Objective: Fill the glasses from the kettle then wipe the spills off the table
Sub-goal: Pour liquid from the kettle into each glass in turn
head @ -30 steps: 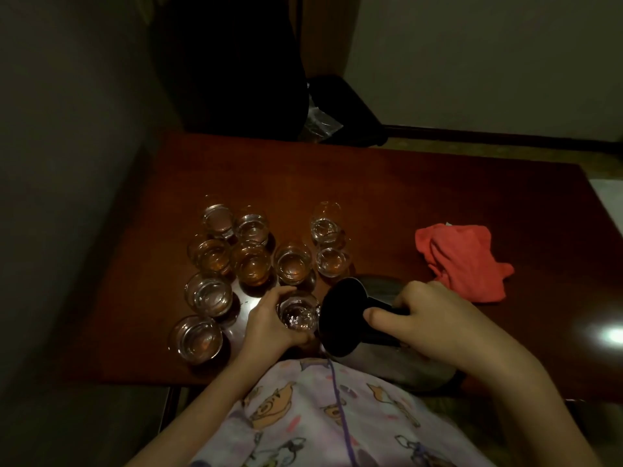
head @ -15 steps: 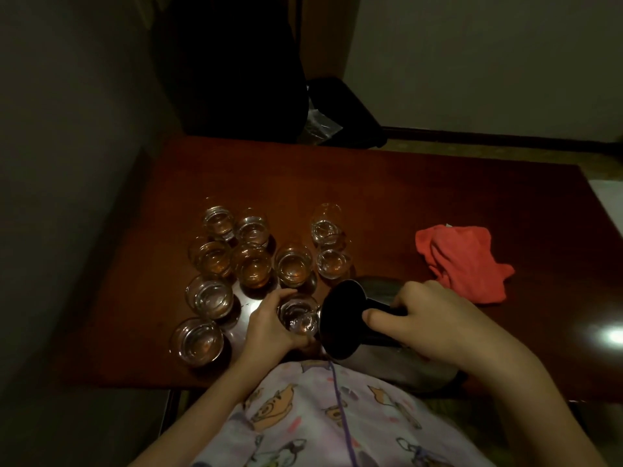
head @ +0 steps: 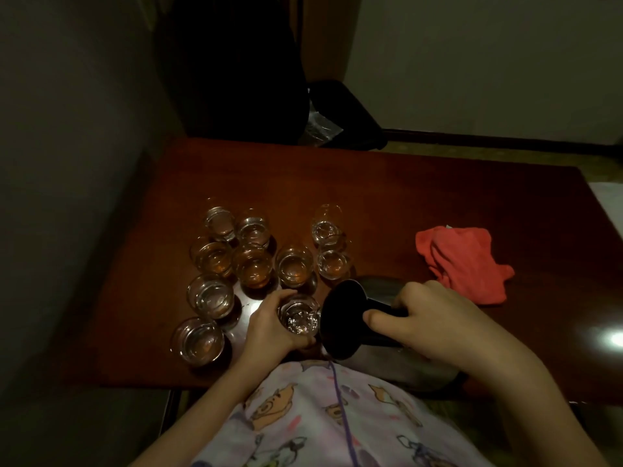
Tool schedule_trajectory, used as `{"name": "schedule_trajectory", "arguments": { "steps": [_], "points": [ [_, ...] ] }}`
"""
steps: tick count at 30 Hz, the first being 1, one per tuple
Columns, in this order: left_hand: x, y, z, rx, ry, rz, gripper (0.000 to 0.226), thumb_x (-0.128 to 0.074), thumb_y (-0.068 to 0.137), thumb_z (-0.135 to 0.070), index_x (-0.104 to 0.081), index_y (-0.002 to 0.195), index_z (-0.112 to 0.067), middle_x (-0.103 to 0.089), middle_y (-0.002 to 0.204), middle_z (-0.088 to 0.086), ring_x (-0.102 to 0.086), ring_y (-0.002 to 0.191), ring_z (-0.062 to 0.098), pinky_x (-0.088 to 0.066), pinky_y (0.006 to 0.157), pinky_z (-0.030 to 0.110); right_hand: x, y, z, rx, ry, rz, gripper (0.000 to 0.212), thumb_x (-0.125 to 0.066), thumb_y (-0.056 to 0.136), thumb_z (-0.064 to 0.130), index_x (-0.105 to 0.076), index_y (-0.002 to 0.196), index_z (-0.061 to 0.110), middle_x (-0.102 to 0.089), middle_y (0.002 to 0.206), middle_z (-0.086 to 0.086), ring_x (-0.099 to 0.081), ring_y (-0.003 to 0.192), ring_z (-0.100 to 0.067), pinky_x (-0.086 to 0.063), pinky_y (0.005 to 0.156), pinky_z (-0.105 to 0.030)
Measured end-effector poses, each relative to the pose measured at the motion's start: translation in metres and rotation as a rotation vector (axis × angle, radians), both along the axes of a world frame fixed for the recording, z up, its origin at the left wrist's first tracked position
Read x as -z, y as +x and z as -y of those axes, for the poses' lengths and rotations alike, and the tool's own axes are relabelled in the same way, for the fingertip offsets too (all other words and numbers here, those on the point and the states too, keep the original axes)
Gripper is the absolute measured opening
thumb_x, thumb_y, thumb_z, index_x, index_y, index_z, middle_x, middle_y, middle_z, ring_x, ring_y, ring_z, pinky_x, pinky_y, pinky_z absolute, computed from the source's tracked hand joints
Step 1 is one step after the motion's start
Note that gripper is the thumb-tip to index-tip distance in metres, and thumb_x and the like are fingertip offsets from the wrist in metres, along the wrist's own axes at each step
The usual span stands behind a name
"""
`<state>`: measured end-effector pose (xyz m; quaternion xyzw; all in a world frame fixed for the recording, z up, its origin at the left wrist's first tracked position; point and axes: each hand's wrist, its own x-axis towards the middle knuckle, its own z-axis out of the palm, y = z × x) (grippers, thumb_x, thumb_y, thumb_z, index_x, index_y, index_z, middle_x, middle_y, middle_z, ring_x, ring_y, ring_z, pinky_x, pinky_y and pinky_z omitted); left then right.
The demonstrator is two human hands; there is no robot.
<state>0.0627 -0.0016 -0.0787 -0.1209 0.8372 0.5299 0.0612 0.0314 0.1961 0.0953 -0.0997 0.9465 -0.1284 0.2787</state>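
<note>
My left hand (head: 269,326) grips a small clear glass (head: 301,318) near the front edge of the dark red table (head: 421,210). My right hand (head: 428,323) holds the black handle of a steel kettle (head: 344,320), tilted left so its dark mouth sits right beside the glass's rim. Liquid glints inside that glass. Several more small glasses (head: 254,267) stand in a cluster behind and to the left, each holding some liquid. A crumpled red cloth (head: 465,261) lies on the table to the right.
A wall runs along the table's left side. A dark chair or bag (head: 236,69) and a black bin with a plastic bag (head: 337,119) stand behind the far edge. A bright light reflection (head: 615,338) shows on the tabletop at right.
The glass in my left hand and the tilted kettle stay together; the sparkle of liquid in the glass shifts. Hands and the other glasses have barely moved.
</note>
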Motion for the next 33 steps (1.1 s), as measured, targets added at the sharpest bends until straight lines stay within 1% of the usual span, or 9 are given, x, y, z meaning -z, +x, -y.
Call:
{"name": "schedule_trajectory", "arguments": {
  "steps": [2,7,11,17,21,23,26,30,33],
  "points": [
    [-0.0003,0.0005,0.0005,-0.002,0.01,0.005,0.079,-0.091,0.046,-0.013,-0.054,0.116,-0.023,-0.055,0.102,-0.02,-0.05,0.093,-0.012,-0.04,0.071,0.001,-0.0004,-0.0007,0.0003,-0.005,0.001,0.004,0.05,-0.049,0.077,0.06,-0.044,0.058,0.014,-0.038,0.053,-0.002,-0.036,0.047,-0.019,-0.027,0.053,-0.033],
    [-0.0018,0.0008,0.0008,0.001,0.0,0.003,0.079,-0.091,0.047,-0.014,-0.053,0.115,-0.025,-0.051,0.101,-0.023,-0.048,0.091,-0.014,-0.038,0.07,-0.002,-0.0003,-0.0022,0.0002,-0.01,0.0,0.011,0.051,-0.048,0.076,0.061,-0.044,0.058,0.013,-0.037,0.053,-0.003,-0.034,0.047,-0.019,-0.027,0.054,-0.034],
    [-0.0002,-0.0001,0.001,0.0,0.007,0.009,0.078,-0.091,0.045,-0.014,-0.055,0.114,-0.023,-0.057,0.105,-0.018,-0.052,0.093,-0.01,-0.041,0.073,0.002,-0.0006,-0.003,0.0005,-0.02,0.021,0.008,0.051,-0.049,0.075,0.062,-0.043,0.056,0.014,-0.036,0.052,-0.002,-0.033,0.046,-0.019,-0.025,0.051,-0.032],
    [-0.0014,0.0007,-0.0005,-0.009,0.026,0.004,0.077,-0.09,0.047,-0.012,-0.054,0.114,-0.024,-0.054,0.099,-0.023,-0.051,0.09,-0.013,-0.039,0.07,-0.002,0.0001,-0.0037,-0.0002,-0.012,0.02,0.01,0.051,-0.049,0.076,0.061,-0.044,0.056,0.014,-0.039,0.053,-0.002,-0.036,0.046,-0.018,-0.026,0.05,-0.03],
    [-0.001,0.0002,-0.0005,-0.004,0.036,0.002,0.077,-0.091,0.046,-0.012,-0.055,0.114,-0.023,-0.056,0.101,-0.021,-0.052,0.092,-0.012,-0.04,0.072,-0.001,-0.0001,-0.0038,0.0002,-0.007,0.013,0.02,0.051,-0.049,0.076,0.062,-0.044,0.057,0.014,-0.04,0.052,-0.002,-0.037,0.046,-0.018,-0.028,0.051,-0.031],
    [0.0001,0.0006,-0.0001,-0.003,0.03,0.005,0.078,-0.091,0.045,-0.013,-0.055,0.113,-0.024,-0.057,0.102,-0.02,-0.053,0.093,-0.011,-0.041,0.072,0.001,-0.0005,-0.0035,0.0007,-0.007,0.017,0.021,0.051,-0.05,0.078,0.06,-0.042,0.056,0.015,-0.037,0.05,0.0,-0.034,0.045,-0.017,-0.026,0.051,-0.031],
    [0.0017,0.0013,0.0008,0.006,0.01,0.008,0.08,-0.091,0.044,-0.016,-0.054,0.113,-0.027,-0.057,0.106,-0.016,-0.053,0.095,-0.007,-0.04,0.073,0.003,-0.002,-0.003,0.0016,-0.01,0.021,0.017,0.051,-0.05,0.079,0.06,-0.042,0.056,0.015,-0.038,0.05,0.0,-0.035,0.045,-0.017,-0.026,0.051,-0.032],
    [0.0017,0.0018,0.0014,0.005,0.011,0.0,0.078,-0.091,0.044,-0.013,-0.052,0.111,-0.03,-0.054,0.103,-0.021,-0.051,0.094,-0.011,-0.039,0.071,-0.002,-0.003,-0.0029,0.0035,-0.014,0.033,0.015,0.051,-0.05,0.079,0.06,-0.044,0.057,0.014,-0.038,0.052,-0.001,-0.035,0.045,-0.017,-0.026,0.05,-0.031],
    [0.0025,0.0021,0.0014,0.004,0.007,-0.003,0.078,-0.091,0.044,-0.013,-0.052,0.109,-0.03,-0.054,0.103,-0.021,-0.051,0.093,-0.011,-0.039,0.071,-0.002,-0.0017,-0.0034,0.0042,-0.019,0.034,0.016,0.051,-0.05,0.079,0.06,-0.047,0.059,0.014,-0.04,0.053,-0.001,-0.038,0.046,-0.018,-0.027,0.051,-0.031]
  ]
}}
